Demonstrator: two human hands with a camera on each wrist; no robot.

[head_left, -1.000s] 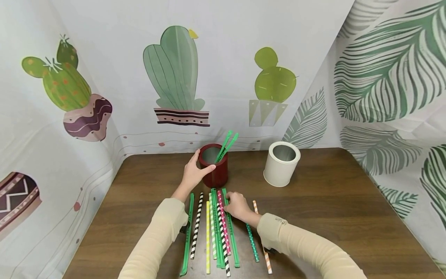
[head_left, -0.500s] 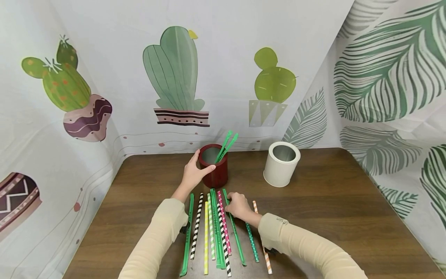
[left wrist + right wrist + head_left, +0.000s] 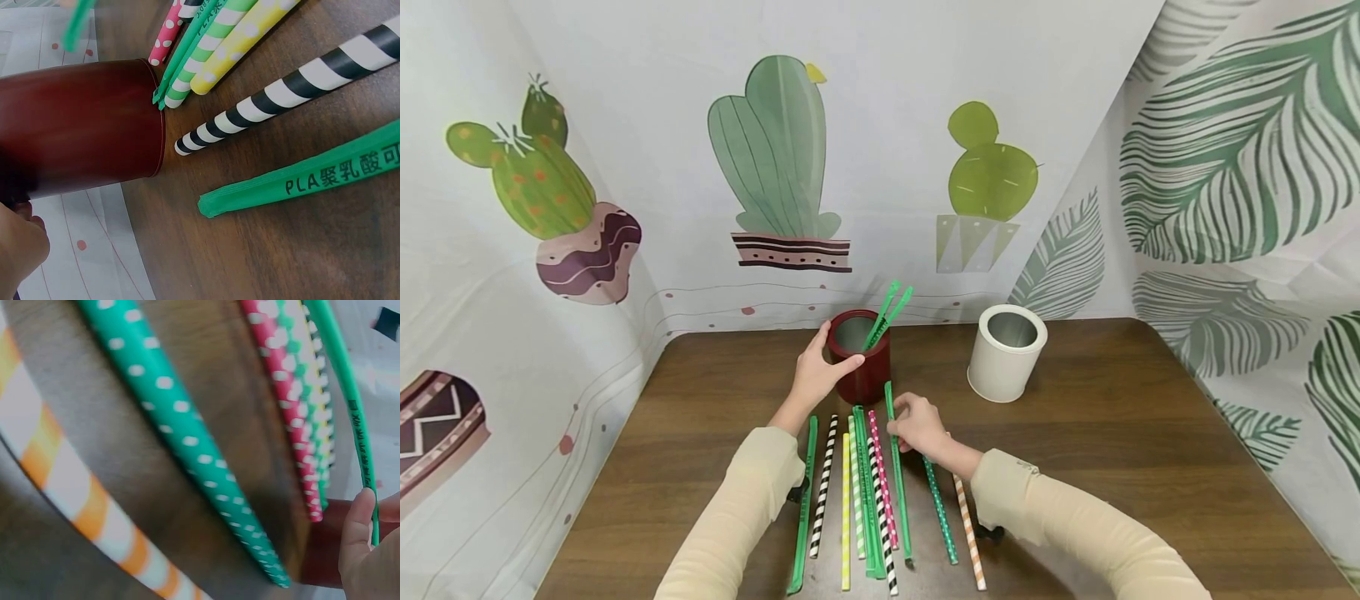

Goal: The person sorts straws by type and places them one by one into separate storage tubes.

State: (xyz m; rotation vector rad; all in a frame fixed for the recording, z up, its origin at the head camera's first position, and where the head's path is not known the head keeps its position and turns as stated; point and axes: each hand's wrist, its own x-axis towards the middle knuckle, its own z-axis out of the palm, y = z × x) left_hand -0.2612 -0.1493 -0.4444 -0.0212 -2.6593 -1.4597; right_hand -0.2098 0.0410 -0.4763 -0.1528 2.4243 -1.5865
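Note:
My left hand (image 3: 817, 373) grips the dark red can (image 3: 867, 385) near its rim, thumb on the front and fingers on the left side. Two green wrapped straws (image 3: 891, 310) lean out of that can to the right. Between thumb and fingers, my right hand (image 3: 919, 423) pinches another green wrapped straw (image 3: 896, 475); its printed wrapper shows in the right wrist view, with the thumb (image 3: 361, 515) against it. Its upper end reaches close to the can's base. Left of it lie a pink dotted straw (image 3: 883, 479) and a black-and-white striped straw (image 3: 881, 508).
A white can (image 3: 1006, 354) stands at the back right of the wooden table (image 3: 1105, 442). More straws lie in the row: yellow (image 3: 846, 512), a left green wrapped one (image 3: 803, 508), teal dotted (image 3: 940, 508) and orange striped (image 3: 968, 533). A printed cloth (image 3: 895, 167) hangs behind.
The pinched green straw has come off the row and shifted up toward the red can, its upper end raised. My right hand has moved slightly forward; the left stays on the can.

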